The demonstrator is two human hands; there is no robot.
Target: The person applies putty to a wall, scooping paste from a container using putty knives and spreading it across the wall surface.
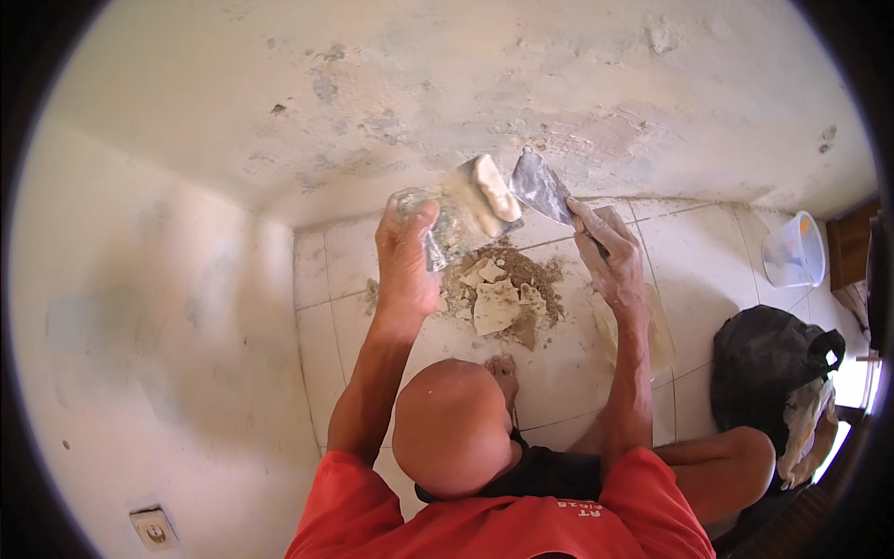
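In the head view, pale lettering (581, 509) marks the red shirt (447, 529). The hands are apart: the left hand (408, 247) clamps the left edge of a smeared flat plate (454, 212), with a smooth, creamy lump of paste (496, 189) along its right edge; the right hand (611, 256) grips a thin grey scraper (541, 187), blade just beside the paste. Flaky rubble (503, 303) lies toward the tiled floor's (694, 244) wall-side edge.
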